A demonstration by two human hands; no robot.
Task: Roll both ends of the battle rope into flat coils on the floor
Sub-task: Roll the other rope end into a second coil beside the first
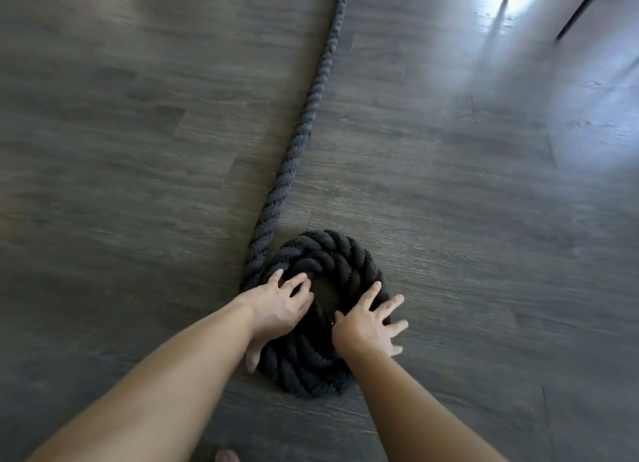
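We see both bare forearms reaching forward and down to a flat coil (323, 309) of dark rope (304, 122) on the grey wood floor (484, 219). The left hand (280, 311) lies palm-down on the coil's left side, fingers spread and bent over the inner turns, thumb down the outer edge. The right hand (366, 326) presses flat on the right side, fingers splayed and fairly straight. From the coil's left, the rope runs straight away to the top edge. A dark metal leg (581, 8) stands top right.
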